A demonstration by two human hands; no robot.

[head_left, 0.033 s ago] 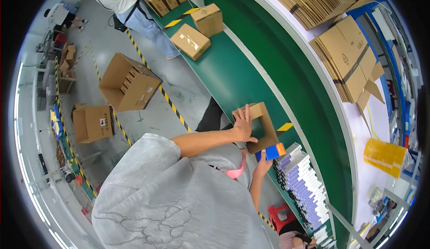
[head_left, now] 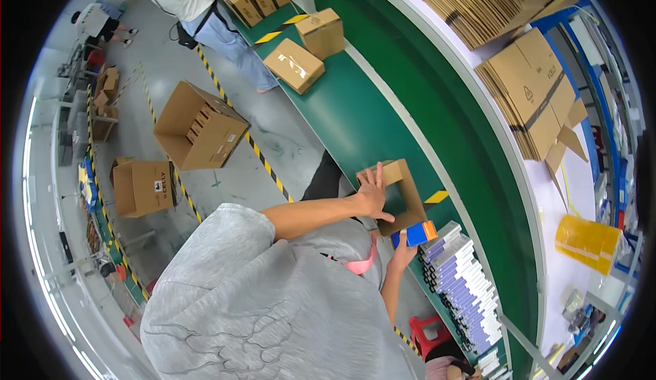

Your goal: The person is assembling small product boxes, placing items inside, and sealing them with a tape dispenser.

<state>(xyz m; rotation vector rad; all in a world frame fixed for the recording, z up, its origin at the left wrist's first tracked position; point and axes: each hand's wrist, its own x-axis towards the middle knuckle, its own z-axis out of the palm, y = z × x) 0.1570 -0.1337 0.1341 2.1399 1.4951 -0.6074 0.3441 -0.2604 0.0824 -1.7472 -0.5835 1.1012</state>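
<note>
The left hand lay spread on the open carton at the green conveyor's near edge, steadying it. The right hand pinched a blue-and-orange box beside the carton; packing seemed underway, needing a careful drop inside.

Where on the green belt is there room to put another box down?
The green belt lies bare between the two closed cartons up the line and the open box under the left hand. Below it is crowded: the right hand holds a small blue box beside rows of stacked boxes.
</note>
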